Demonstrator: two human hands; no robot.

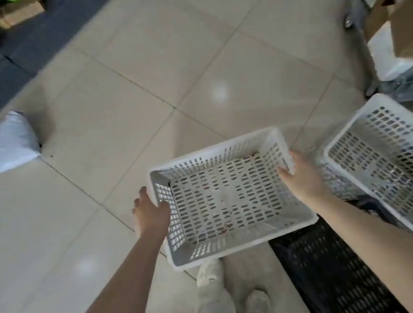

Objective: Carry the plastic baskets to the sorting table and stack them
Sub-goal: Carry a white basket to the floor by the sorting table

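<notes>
A white plastic basket with holes (pixel 230 201) is held up in the air over the pale tiled floor (pixel 134 86). The right hand (pixel 301 180) is clamped on its right rim, with the thumb inside. The left hand (pixel 151 210) is open with fingers spread; it touches the basket's left wall and is not closed on it.

I count three baskets. A second white plastic basket (pixel 401 166) sits tilted just beside the first, on the right. A black plastic basket with holes (pixel 326 272) lies low under the right arm.

There is lots of bare floor ahead and to the left. One white bag (pixel 12 142) lies near the left edge. A metal cart with brown cardboard boxes (pixel 394 18) stands at the right edge. Two feet in pale shoes (pixel 257 304) show below.
</notes>
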